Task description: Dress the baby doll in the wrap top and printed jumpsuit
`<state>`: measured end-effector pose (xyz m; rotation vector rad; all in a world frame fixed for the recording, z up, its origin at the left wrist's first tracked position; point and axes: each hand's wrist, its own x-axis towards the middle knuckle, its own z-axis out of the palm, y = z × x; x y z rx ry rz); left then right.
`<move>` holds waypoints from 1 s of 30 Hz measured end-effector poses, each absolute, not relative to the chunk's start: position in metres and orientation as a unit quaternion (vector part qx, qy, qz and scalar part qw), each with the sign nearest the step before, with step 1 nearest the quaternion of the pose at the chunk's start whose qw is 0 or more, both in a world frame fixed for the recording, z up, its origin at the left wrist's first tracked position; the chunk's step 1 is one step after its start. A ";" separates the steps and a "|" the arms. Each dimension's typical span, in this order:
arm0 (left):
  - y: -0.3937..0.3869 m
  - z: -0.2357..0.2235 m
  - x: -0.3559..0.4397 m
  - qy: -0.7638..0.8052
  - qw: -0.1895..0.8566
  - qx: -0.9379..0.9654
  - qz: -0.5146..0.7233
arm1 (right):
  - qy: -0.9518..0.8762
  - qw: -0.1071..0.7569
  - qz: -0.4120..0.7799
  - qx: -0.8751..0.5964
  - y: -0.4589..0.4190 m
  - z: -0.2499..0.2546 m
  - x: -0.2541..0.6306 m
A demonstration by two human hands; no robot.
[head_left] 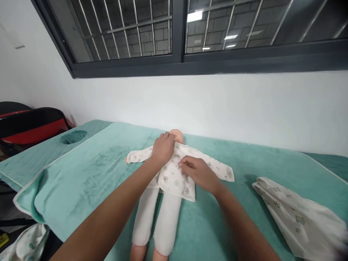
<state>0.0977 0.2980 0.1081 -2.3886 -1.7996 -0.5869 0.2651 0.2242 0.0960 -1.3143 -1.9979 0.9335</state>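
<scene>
A baby doll [178, 135] lies on its back, its head toward the wall, in a white printed baby shirt [174, 177] with both sleeves spread out. White leggings [168, 221] cover its legs down to the lower shins. My left hand [164, 148] is at the shirt's neckline, just under the doll's face. Its fingers are bent together at the collar, and the fingertips are partly hidden. Over the shirt's front, my right hand [198, 172] has its thumb and fingers drawn together, slightly blurred. I cannot make out what lies between them.
A green padded sheet [108, 174] covers the table. Another white printed cloth garment [301, 221] lies at the right. Red and black chairs [35, 127] stand at the left, above a printed cloth [27, 244]. Behind the table are a white wall [203, 105] and a barred window.
</scene>
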 end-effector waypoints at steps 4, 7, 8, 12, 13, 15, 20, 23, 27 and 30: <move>0.245 0.093 0.095 -0.502 0.054 -0.832 -0.230 | -0.755 0.121 0.297 -0.572 0.255 0.070 0.307; 0.201 0.079 0.097 -0.372 0.050 -0.906 -0.194 | -0.766 0.079 0.267 -0.579 0.267 0.060 0.323; 0.190 0.075 0.098 -0.336 0.055 -0.924 -0.177 | -0.770 0.087 0.240 -0.585 0.269 0.058 0.326; 0.172 0.063 0.101 -0.324 0.089 -0.931 -0.142 | -0.775 0.123 0.199 -0.587 0.273 0.053 0.331; 0.171 0.062 0.102 -0.330 0.093 -0.928 -0.144 | -0.775 0.132 0.221 -0.577 0.273 0.051 0.332; 0.169 0.060 0.103 -0.338 0.087 -0.923 -0.163 | -0.773 0.151 0.270 -0.554 0.271 0.046 0.334; 0.158 0.066 0.088 -0.359 -0.037 -0.881 -0.305 | -0.725 0.258 0.310 -0.558 0.245 0.041 0.311; 0.166 0.070 0.064 -0.383 -0.102 -0.820 -0.412 | -0.693 0.356 0.267 -0.568 0.226 0.045 0.282; 0.197 0.061 0.035 -0.440 -0.148 -0.733 -0.498 | -0.680 0.442 0.211 -0.546 0.214 0.051 0.242; 0.212 0.041 0.024 -0.442 -0.165 -0.731 -0.492 | -0.701 0.469 0.137 -0.519 0.212 0.048 0.219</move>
